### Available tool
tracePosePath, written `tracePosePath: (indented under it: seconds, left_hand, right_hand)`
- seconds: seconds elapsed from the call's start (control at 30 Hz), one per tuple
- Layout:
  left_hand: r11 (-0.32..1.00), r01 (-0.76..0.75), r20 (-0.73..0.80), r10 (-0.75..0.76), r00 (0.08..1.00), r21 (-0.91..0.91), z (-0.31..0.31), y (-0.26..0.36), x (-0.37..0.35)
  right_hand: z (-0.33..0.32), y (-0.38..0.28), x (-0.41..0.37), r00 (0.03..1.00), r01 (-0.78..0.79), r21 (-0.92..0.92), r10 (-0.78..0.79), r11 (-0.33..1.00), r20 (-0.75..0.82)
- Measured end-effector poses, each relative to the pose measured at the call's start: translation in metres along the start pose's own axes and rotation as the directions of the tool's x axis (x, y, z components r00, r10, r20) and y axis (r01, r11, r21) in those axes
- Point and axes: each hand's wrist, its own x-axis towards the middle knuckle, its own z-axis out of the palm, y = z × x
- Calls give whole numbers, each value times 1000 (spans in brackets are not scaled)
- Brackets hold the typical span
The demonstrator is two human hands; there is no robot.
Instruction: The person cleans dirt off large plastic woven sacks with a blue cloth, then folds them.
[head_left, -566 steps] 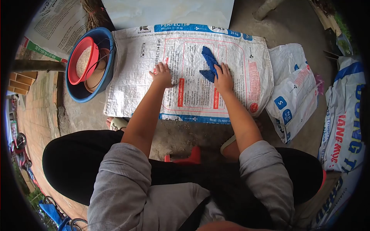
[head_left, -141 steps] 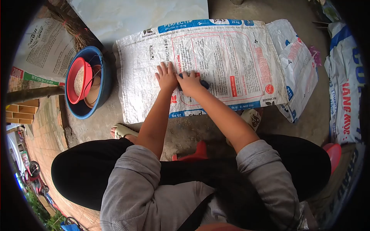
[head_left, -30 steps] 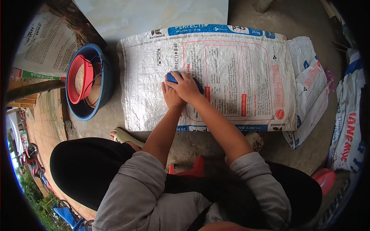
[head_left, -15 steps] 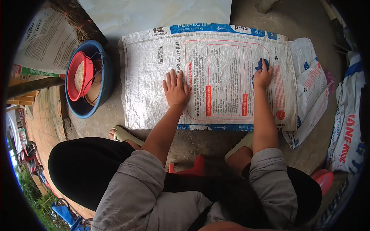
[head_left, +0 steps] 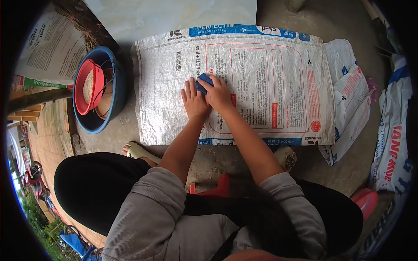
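A white printed feed sack [head_left: 161, 87] lies flat on the ground before me, with blue bands along its top and bottom edges. My left hand [head_left: 194, 101] rests palm down on it, fingers stretched out. Right beside it, my right hand [head_left: 217, 95] is closed on a blue cloth [head_left: 203, 81] and presses it against the sack. The two hands touch or nearly touch. Part of the cloth is hidden under the right fingers.
To the left stands a blue basin [head_left: 112, 108] holding a red bowl [head_left: 96, 87] with grain and a dark cord. More sacks [head_left: 355, 95] lie at the right, near a pink-red plastic thing [head_left: 365, 202]. A red stool [head_left: 223, 185] is beneath me.
My right hand has swept leftward across the sack with the blue cloth, from its right part to beside my left hand. The left hand stays nearly in place.
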Motion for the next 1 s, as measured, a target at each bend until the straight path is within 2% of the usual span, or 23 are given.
tracePosePath:
  seconds: [0.07,0.13,0.17,0.2,0.27,0.33,0.37,0.4,0.47,0.5,0.57,0.6,0.67,0.7,0.73,0.77,0.8,0.83,0.87,0.93,0.97,1.0]
  left_hand:
    - [1000,-2,-33,3,999,19,1,0,-1]
    - [998,-30,-91,25,996,-46,-8,5,-2]
    - [998,-30,-92,26,995,-46,-8,5,-1]
    - [998,-28,-97,23,995,-49,-6,5,-1]
    - [998,-23,-100,17,995,-51,-6,4,-1]
    - [998,-24,-98,18,995,-57,-7,4,-1]
    - [998,-23,-97,18,995,-57,-7,4,-1]
    - [998,-21,-97,16,995,-59,-6,3,-1]
    - [998,-20,-98,13,995,-64,-6,4,-1]
    - [998,-19,-92,13,996,-60,-7,4,-1]
    - [998,-18,-84,14,996,-55,-7,4,0]
    - [998,-16,-83,12,996,-55,-7,4,0]
    - [998,-12,-79,8,997,-54,-7,4,-2]
    - [998,-15,-77,11,997,-54,-8,4,-2]
    - [998,-20,-77,16,997,-55,-8,5,-1]
    - [998,-23,-75,19,997,-54,-6,3,0]
    - [999,-16,22,15,1000,49,-1,-1,1]
    - [988,-18,118,0,993,151,-2,-1,1]
    - [988,-20,119,2,993,151,-2,0,0]
    - [992,-11,157,-10,987,129,-14,5,2]
    - [1000,-8,28,8,1000,-1,3,-4,1]
    - [1000,-9,28,9,1000,-1,2,-3,1]
  right_hand:
    - [-16,23,2,999,47,-146,-45,988,18]
    - [-42,53,3,999,39,-276,-41,960,-2]
    - [-63,64,3,997,-71,-329,75,942,0]
    - [-77,83,4,982,-184,-305,185,934,-28]
    - [-113,128,-2,953,-298,-423,242,856,-182]
    - [-146,179,-14,868,-472,-402,335,784,-367]
    - [-157,196,-20,746,-637,-331,448,696,-493]
    - [-167,217,-28,635,-736,-261,503,625,-587]
    - [-174,237,-42,468,-828,-124,552,547,-690]
    - [-172,228,-40,468,-828,-125,551,547,-690]
    - [-148,184,-27,509,-764,-64,539,642,-671]
    - [-128,162,-20,628,-674,-139,464,726,-625]
    - [-89,99,-1,799,-515,-150,410,844,-440]
    - [-70,69,6,897,-361,-83,321,929,-304]
    - [-56,34,10,950,-282,74,289,956,-113]
    - [-32,18,11,994,-65,-51,60,997,-87]
    - [-10,0,10,999,42,-42,-41,998,25]
    - [3,-11,8,981,186,-30,-183,982,70]
    - [4,-9,6,981,184,-31,-181,983,69]
    - [5,-5,6,999,-30,62,29,998,18]
    - [-2,9,7,999,-32,24,33,999,-27]
    - [-19,17,8,999,-43,7,43,999,28]
